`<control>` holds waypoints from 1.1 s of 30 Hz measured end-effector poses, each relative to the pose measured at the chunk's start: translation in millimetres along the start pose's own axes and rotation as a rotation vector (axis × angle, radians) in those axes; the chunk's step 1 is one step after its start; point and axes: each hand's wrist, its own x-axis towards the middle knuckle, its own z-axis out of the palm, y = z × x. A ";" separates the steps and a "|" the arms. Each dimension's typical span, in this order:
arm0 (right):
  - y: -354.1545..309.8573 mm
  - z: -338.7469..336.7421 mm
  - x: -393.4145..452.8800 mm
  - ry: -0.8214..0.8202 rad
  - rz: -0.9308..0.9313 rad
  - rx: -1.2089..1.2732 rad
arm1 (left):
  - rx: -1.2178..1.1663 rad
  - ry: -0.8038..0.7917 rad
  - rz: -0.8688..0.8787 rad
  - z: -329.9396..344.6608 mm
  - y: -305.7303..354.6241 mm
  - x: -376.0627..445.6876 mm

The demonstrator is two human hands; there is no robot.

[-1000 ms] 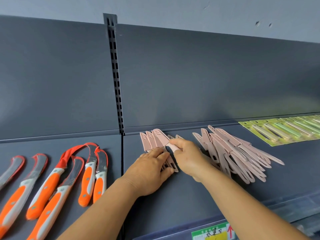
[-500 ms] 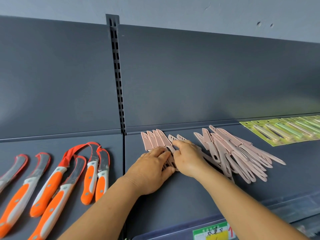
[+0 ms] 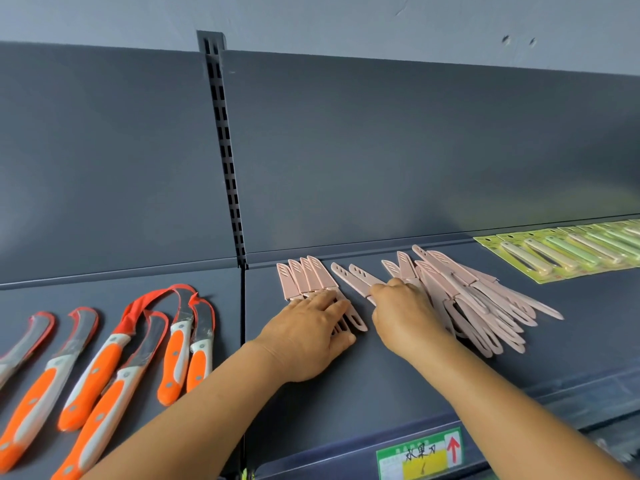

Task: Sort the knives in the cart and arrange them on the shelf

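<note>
Pink sheathed knives on dark grey shelf (image 3: pixel 346 386), three lots. Left lot: neat row of four pink knives (image 3: pixel 304 277), sheaths pointing far, side by side and touching. Left hand (image 3: pixel 308 336) lies flat on their near ends, fingers straight and spread, palm down, pressing handles to shelf; not curled round anything. One loop handle end sticks out just right of its fingers.

Middle: two loose pink knives (image 3: pixel 353 277), tilted, sheath tips far-left. Right hand (image 3: pixel 407 317) sits over their near ends, knuckles up, fingers bent down onto them; whether it actually pinches one, cannot tell, fingertips hidden under hand.

Right: messy pink knife pile (image 3: pixel 481 303), overlapping, fanned, touching right side of right hand.

Both forearms reach in from near edge, left from near-left, right from near-right, wrists roughly straight.

Orange-handled curved knives (image 3: pixel 104 368) on left shelf section, well apart from hands. Green carded knives (image 3: pixel 561 251) far right in overlapping row. Green-yellow price label (image 3: pixel 420 453) on shelf's near edge.
</note>
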 end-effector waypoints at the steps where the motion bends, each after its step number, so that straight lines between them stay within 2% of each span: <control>1: -0.7 -0.4 1.1 0.018 -0.004 -0.010 | 0.006 -0.001 0.002 -0.1 0.6 -0.3; 4: -2.2 -2.9 6.8 0.059 0.017 0.058 | 0.008 0.013 0.000 2.4 1.2 -0.6; 9: -11.7 -2.6 22.5 0.015 0.127 0.543 | -0.016 0.042 -0.005 5.1 2.3 -0.5; 12: -21.2 -4.0 26.1 -0.019 0.147 0.641 | -0.019 0.055 0.000 6.3 1.9 -0.5; 23: -21.7 0.4 28.8 -0.047 0.110 0.441 | -0.019 0.066 0.008 6.6 0.6 -0.9; 27: 2.1 -6.4 16.6 -0.005 0.080 0.121 | 0.002 0.034 0.001 3.9 1.9 0.4; 29: 10.4 -7.2 10.1 -0.050 0.080 -0.031 | 0.014 0.028 0.001 2.5 3.7 2.6; 33: 12.0 -10.3 2.0 -0.076 0.064 -0.084 | 0.033 0.012 0.014 -0.4 9.3 10.2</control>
